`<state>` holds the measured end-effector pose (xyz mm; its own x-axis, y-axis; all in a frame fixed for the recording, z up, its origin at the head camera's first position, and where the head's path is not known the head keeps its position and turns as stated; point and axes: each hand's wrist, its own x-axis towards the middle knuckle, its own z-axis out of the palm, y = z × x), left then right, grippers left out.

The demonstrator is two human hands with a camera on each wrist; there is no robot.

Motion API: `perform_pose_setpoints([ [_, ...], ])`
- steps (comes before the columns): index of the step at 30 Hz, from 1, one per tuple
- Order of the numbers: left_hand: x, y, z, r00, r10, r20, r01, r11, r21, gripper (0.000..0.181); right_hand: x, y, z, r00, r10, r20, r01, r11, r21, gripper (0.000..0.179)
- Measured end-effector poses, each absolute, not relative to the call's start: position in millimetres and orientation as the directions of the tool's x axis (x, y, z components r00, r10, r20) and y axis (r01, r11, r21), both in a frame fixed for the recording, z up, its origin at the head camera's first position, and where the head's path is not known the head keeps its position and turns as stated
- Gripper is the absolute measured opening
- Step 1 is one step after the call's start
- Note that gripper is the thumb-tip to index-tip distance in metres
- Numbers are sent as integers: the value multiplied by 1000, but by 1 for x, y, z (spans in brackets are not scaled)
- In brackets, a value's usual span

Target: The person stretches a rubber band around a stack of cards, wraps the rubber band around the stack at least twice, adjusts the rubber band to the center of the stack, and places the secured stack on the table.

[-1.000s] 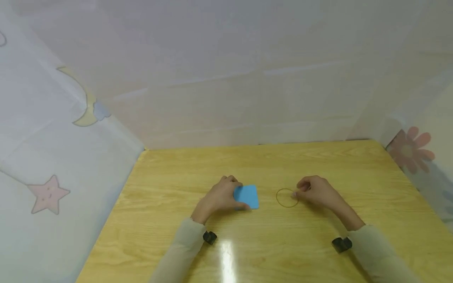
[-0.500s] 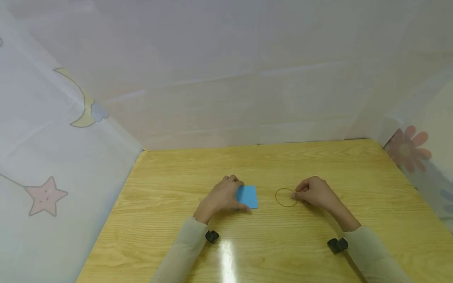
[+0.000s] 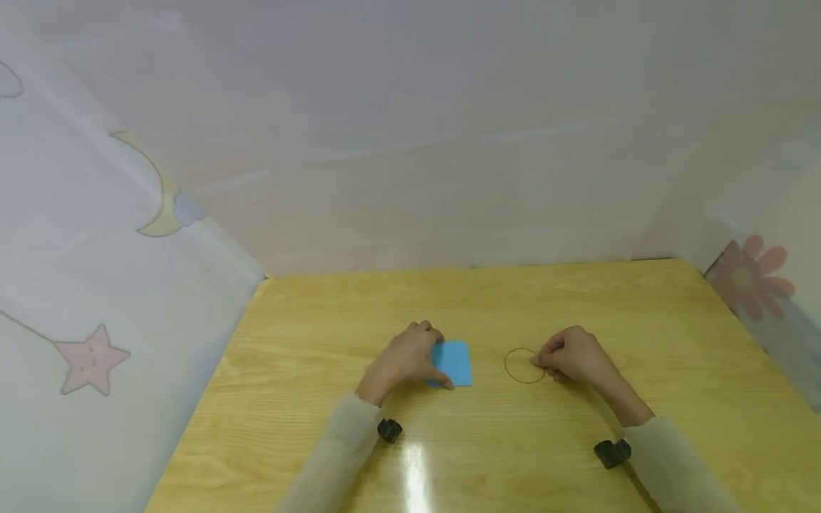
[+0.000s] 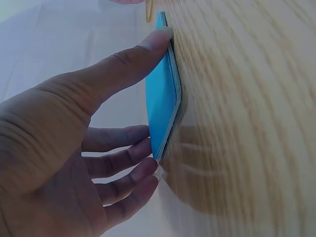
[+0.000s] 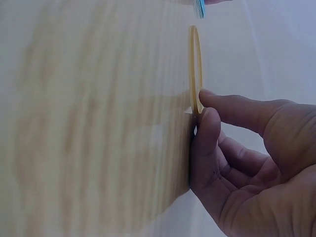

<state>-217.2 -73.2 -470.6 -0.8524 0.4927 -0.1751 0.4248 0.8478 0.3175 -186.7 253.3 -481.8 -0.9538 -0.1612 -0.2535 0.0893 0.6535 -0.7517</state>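
Note:
A thin stack of blue square cards or paper sheets [image 3: 457, 362] lies on the wooden table; in the left wrist view, several layers show along the edge of the blue stack [image 4: 165, 94]. My left hand [image 3: 405, 360] holds it by two opposite edges, thumb [image 4: 157, 40] on the near one and fingertips on the far one. To its right, a yellowish rubber band [image 3: 507, 365] makes a round loop. My right hand [image 3: 577, 355] pinches the right side of that band [image 5: 193, 64] between thumb and index finger, low against the tabletop.
The wood-grain table [image 3: 359, 306] reaches back to a pale cloth wall [image 3: 385, 199]. Cloth with a star and moon hangs on the left, and a flower print [image 3: 747, 278] is on the right. Each wrist wears a small black device [image 3: 612, 453].
The head view has shifted slightly. Both hands keep their hold, and the blue stack and the rubber band stay in about the same places on the table.

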Motion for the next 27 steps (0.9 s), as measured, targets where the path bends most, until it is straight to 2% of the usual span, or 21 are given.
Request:
perform_pose_setpoints([
  [9,-223,-69,-473,-859,466,-211,403,871,281,85,-187,252,-481,-955,-160,-250,88,653,-752,20],
  [19,-230,-66,-468,-839,469,-274,384,869,311,86,-188,251,-477,-951,-162,-265,97,654,-750,19],
  [27,-231,-64,-467,-830,466,-306,377,873,309,88,-186,248,-473,-960,-163,-228,48,704,-709,19],
])
